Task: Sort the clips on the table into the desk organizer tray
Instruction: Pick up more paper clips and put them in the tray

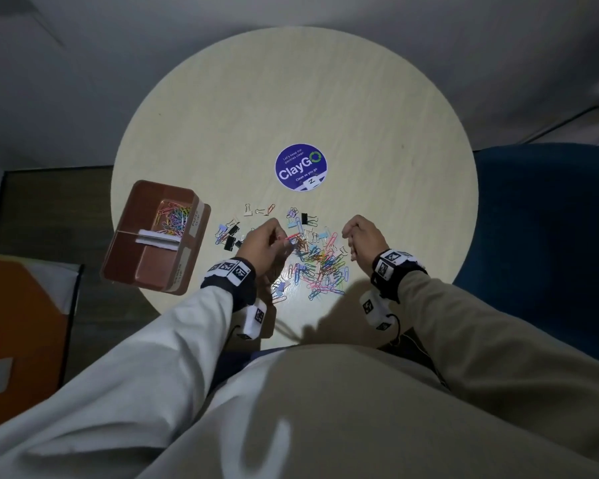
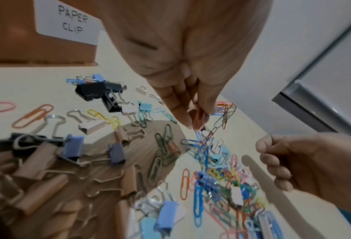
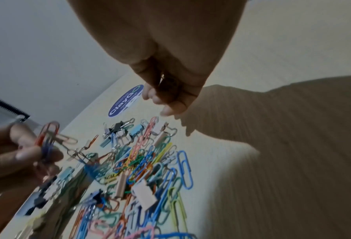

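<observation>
One tray (image 1: 128,252); left hand (image 1: 260,249) pinches several tangled paper clips (image 2: 199,118)

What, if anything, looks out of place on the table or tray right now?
Two things. The desk organizer tray appears to hang over the left edge of the table, so it could tip. And the paper clips pinched by the left hand are linked in a tangled chain trailing into the pile, not coming free singly.

Table (image 1: 291,98) matt pale wood-grain; paper clips (image 1: 322,267) glossy coated wire; tray (image 1: 132,257) smooth brown.
</observation>
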`<state>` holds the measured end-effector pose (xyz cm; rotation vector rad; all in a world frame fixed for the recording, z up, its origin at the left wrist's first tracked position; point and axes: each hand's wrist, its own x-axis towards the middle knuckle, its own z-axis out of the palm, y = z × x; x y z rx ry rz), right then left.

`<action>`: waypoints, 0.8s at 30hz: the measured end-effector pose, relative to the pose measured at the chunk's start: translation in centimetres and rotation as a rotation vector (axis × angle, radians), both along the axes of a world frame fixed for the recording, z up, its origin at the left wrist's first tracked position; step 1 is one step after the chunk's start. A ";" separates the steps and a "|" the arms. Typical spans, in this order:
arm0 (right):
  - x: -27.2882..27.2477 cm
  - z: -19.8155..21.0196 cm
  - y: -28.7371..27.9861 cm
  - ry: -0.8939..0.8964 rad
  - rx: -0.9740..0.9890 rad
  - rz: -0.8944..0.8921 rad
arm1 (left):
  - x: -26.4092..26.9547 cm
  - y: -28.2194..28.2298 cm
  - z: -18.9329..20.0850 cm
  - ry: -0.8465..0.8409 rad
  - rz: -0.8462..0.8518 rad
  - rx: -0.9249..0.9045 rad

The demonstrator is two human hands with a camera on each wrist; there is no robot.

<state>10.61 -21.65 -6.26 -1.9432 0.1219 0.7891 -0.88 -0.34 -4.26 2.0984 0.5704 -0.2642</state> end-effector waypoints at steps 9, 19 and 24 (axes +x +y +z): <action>-1.9 1.1 4.1 -0.426 -0.363 0.869 | -0.2 -0.1 3.0 -0.133 0.152 -0.284; -3.7 0.4 7.2 -0.562 -0.518 1.030 | -0.1 0.6 3.8 -0.063 0.621 -0.781; -4.7 0.2 7.1 -0.578 -0.528 1.040 | -0.3 0.2 3.4 -0.007 0.662 -0.785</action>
